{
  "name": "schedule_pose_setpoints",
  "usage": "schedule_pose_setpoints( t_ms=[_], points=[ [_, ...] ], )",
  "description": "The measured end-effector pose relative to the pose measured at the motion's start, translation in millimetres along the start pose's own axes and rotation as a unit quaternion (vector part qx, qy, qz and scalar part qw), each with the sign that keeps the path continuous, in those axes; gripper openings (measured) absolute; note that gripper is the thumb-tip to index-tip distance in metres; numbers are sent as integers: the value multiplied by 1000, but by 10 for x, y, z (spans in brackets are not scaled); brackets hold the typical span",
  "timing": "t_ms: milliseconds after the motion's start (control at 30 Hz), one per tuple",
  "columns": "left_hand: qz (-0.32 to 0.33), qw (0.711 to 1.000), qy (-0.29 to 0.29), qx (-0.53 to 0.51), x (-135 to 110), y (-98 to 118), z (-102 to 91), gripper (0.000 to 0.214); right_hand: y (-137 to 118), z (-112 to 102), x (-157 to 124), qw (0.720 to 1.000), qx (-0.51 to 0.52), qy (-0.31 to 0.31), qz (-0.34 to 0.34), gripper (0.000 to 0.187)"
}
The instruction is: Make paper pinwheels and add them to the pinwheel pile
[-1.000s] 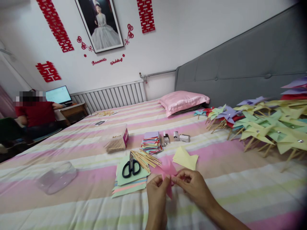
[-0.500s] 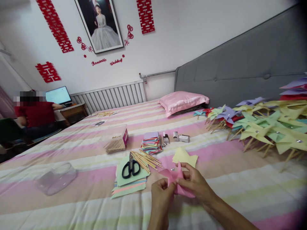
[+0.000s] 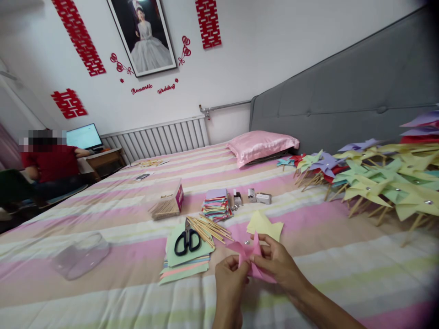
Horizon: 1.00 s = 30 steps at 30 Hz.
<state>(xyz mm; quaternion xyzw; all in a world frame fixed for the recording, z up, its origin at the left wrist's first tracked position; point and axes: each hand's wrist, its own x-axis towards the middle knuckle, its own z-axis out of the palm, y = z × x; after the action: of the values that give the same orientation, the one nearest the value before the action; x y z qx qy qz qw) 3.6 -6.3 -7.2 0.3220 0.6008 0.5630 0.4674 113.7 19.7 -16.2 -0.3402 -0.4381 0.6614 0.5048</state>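
A pink paper pinwheel [image 3: 255,269], its corners folded in toward the middle, is held between both hands above the bed. My left hand [image 3: 230,278] pinches it from the left near the centre. From the right, my right hand [image 3: 279,262] grips it, thumb at the centre and fingers behind a raised corner. Just behind lie a yellow paper piece [image 3: 264,223] and small shiny fasteners [image 3: 247,242]. To the left, black-handled scissors [image 3: 187,240] rest on a stack of coloured paper [image 3: 185,269], beside loose wooden sticks [image 3: 212,230].
Many finished pinwheels [image 3: 373,187] on sticks crowd the right side. A box of sticks [image 3: 168,203], a pile of small paper squares [image 3: 216,204] and small boxes [image 3: 263,198] stand farther back. A clear plastic container [image 3: 82,256] lies left. A person [image 3: 51,160] sits at a desk.
Both hands stay almost in place on the pink paper. Its lower right corner has drawn in slightly toward the middle, with small finger movements.
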Motion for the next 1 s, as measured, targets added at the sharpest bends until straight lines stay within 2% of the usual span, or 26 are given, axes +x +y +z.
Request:
schedule_pose_setpoints(
  t_ms=[233, 367, 500, 633, 733, 833, 933, 1000],
  points=[
    [15, 1000, 6, 5, 0, -4, 10, 16, -11, 12, -13, 1000, -7, -16, -8, 52],
    [28, 999, 18, 9, 12, 52, -68, 14, -69, -14, -10, 999, -38, -31, -20, 56],
    [41, 998, 54, -7, 59, 185, -249, 15, -155, -179, 69, 993, -84, 54, -64, 55],
    [39, 992, 115, -37, 152, 270, -423, 19, -172, -390, 155, 972, -191, 130, -46, 41],
    [37, 986, 148, -66, 214, 282, -504, 20, -106, -440, 177, 952, -281, 105, -64, 27],
    [32, 981, 169, -88, 239, 280, -541, 21, -17, -401, 161, 941, -322, 67, -75, 19],
    [29, 979, 175, -99, 230, 281, -539, 21, 54, -346, 124, 930, -356, 43, -83, 23],
    [29, 980, 172, -101, 213, 281, -518, 21, 84, -315, 99, 908, -405, 29, -104, 26]
  ],
)
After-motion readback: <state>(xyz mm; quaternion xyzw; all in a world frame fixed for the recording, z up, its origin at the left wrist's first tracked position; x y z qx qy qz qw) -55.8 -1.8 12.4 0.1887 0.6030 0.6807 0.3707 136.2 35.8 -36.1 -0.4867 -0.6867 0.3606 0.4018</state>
